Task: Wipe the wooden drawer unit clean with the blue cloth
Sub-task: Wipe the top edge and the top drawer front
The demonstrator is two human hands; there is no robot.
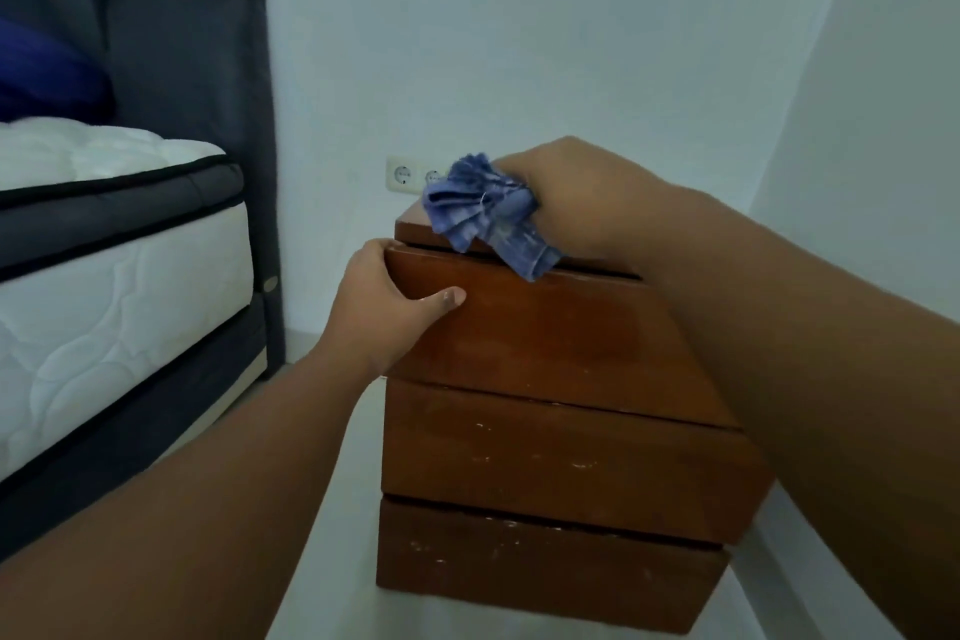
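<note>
Blue cloth [483, 213]: bunched on the top [413, 225] of the unit [561, 457], near its front edge. Folds fan toward 9 o'clock from the fist and a tail hangs over the lip toward 6 o'clock.
Right hand [566, 195]: fingers curled round the cloth, pinning it to the top; the fingertips are hidden under the fabric.
Left hand [384, 301]: at 9 o'clock of the unit, fingers wrapped round the left edge of the top drawer [545, 333], thumb flat on its front. It braces and carries no cloth.
Unit: three wooden fronts stacked, with a dark slit between the top and the top drawer. Pale scuffs mark the two lower fronts.
Key relation: the bare strip of top lies at 9 o'clock of the grip, and the fronts drop away at 6 o'clock. The front edge runs 9 to 3, so the stroke probably follows that line. The right hand is the nearer one, already on the surface.
Room: wall [571, 42] close at 12 and 3 o'clock; socket [402, 174] at 10 o'clock of the cloth; bed [104, 276] well apart at 9 o'clock, with floor [322, 561] between.
Risk: a stroke toward 9 o'clock could run off the top's left edge; the hanging tail may snag in the slit.
</note>
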